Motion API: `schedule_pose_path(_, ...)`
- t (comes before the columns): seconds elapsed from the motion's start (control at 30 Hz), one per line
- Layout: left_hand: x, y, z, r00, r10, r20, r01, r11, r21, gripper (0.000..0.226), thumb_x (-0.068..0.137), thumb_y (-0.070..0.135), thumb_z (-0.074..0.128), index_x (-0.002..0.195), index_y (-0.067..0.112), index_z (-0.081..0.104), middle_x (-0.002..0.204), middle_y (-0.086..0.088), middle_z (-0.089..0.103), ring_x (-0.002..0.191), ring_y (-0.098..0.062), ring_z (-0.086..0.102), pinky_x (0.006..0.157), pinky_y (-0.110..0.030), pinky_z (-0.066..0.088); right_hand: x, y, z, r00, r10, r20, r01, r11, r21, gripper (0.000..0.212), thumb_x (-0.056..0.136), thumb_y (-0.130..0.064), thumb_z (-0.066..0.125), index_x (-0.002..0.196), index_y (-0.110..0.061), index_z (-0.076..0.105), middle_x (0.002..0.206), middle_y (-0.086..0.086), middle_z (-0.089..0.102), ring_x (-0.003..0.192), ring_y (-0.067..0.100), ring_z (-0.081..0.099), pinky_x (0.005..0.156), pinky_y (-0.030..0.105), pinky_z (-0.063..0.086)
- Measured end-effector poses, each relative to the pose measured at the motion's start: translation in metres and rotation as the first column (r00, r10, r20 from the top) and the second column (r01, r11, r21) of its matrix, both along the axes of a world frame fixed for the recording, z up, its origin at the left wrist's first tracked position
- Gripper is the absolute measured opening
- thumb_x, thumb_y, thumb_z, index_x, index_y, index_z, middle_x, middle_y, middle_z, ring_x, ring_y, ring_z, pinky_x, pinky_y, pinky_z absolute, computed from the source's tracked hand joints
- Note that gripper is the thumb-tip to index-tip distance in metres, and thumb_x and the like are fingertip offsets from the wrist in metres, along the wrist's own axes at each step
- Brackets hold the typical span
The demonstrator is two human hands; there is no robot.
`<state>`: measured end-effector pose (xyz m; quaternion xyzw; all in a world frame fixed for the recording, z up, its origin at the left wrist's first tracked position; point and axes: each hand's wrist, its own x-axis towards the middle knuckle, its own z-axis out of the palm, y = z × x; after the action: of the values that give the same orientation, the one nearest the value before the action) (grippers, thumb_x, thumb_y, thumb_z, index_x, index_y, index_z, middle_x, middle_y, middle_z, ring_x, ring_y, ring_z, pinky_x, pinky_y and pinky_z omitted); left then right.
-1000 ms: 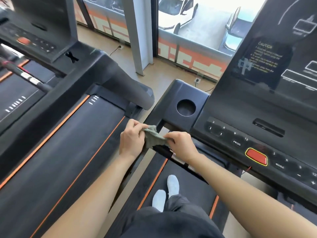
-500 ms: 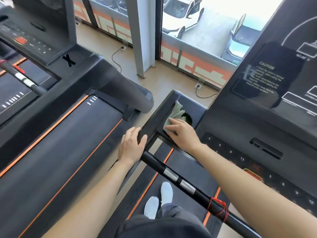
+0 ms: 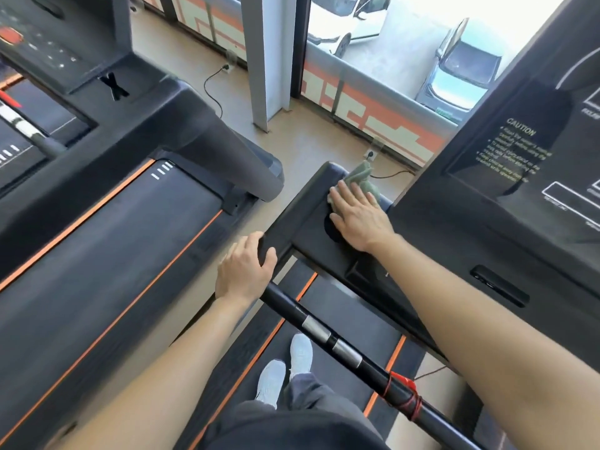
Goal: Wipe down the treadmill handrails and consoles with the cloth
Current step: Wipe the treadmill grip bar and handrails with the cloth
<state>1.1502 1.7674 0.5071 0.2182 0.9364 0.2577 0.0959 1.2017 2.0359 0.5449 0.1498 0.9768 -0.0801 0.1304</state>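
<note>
Right hand point(image 3: 357, 219) has slid the crumpled grey-green cloth point(image 3: 358, 173) further up the black plastic console tray point(image 3: 302, 209), fingers flat, while left hand point(image 3: 243, 271) grips that tray's near corner.

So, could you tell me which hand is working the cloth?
The right hand, flat on the green cloth on the console; the left hand grips the console edge, without cloth.

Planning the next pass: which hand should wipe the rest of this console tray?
Right. The right hand presses the cloth flat on the console tray; the left hand holds no cloth and only grips the tray's near corner.
</note>
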Motion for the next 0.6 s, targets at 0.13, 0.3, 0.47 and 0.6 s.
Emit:
schedule_pose_path(0.13,-0.001,-0.001,-0.001,1.000,0.002,0.018,-0.001,1.000,-0.005,0.040,0.098,0.042,0.052,0.132,0.020,0.056,0.123,-0.002,0.065,0.111,-0.026,0.061,0.087,-0.043,0.052,0.021,0.009,0.000,0.994,-0.070,-0.081,0.070,0.998,0.004,0.047,0.107,-0.018,0.041,0.154,-0.020,0.034,0.165,-0.001,0.025,0.153,0.025,0.020,0.115,0.045,0.037)
schedule_pose_path(0.3,-0.001,-0.001,0.001,1.000,0.002,0.013,-0.002,1.000,0.001,0.039,0.098,0.041,0.052,0.131,0.020,0.056,0.122,-0.003,0.065,0.110,-0.027,0.061,0.086,-0.043,0.052,0.055,-0.020,0.002,0.969,-0.041,-0.245,0.040,0.999,-0.009,0.017,0.101,-0.026,0.051,0.096,-0.016,0.065,0.105,0.000,0.068,0.097,0.030,0.064,0.068,0.043,0.055)
schedule_pose_path(0.47,0.000,-0.001,0.003,1.000,0.004,0.015,-0.004,1.000,-0.003,0.040,0.099,0.042,0.052,0.131,0.019,0.056,0.123,-0.003,0.066,0.110,-0.026,0.062,0.087,-0.042,0.051,0.041,-0.066,-0.002,0.961,-0.156,-0.229,0.129,0.983,-0.129,0.018,0.105,-0.028,0.045,0.100,-0.015,0.057,0.100,0.003,0.071,0.090,0.037,0.064,0.073,0.042,0.051)
schedule_pose_path(0.6,0.000,-0.001,0.005,1.000,0.007,0.013,-0.007,1.000,-0.005,0.040,0.098,0.042,0.052,0.132,0.020,0.056,0.123,-0.002,0.066,0.111,-0.025,0.062,0.086,-0.041,0.052,0.037,-0.080,-0.008,0.949,-0.198,-0.245,0.152,0.969,-0.196,0.027,0.100,-0.012,0.050,0.127,-0.011,0.053,0.124,0.002,0.064,0.101,0.035,0.062,0.075,0.043,0.051)
